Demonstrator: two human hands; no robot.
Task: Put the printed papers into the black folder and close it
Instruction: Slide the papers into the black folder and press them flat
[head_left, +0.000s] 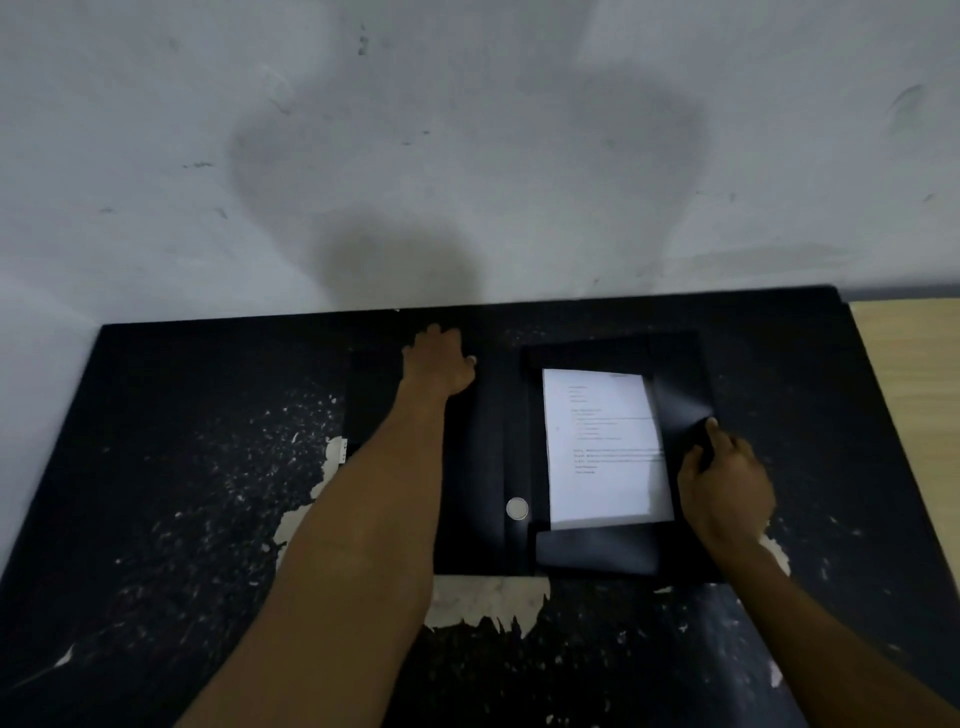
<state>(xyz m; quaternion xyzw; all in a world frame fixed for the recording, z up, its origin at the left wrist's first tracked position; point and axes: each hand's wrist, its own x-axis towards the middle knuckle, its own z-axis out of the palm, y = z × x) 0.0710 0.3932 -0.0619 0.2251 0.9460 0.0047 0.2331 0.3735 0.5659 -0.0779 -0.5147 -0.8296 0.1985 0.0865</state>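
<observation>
Scuffed black table (182, 467) bears 1 black folder (480, 467), lying open, long axis running away from the person. Printed papers (605, 447), white, sit upright in its right half. Left hand (441, 361) presses flat; right hand (724, 483) pinches the side flap.

Black folder (483, 467) open flat, printed papers (605, 452) inside its right half (side flaps partly raised)
</observation>
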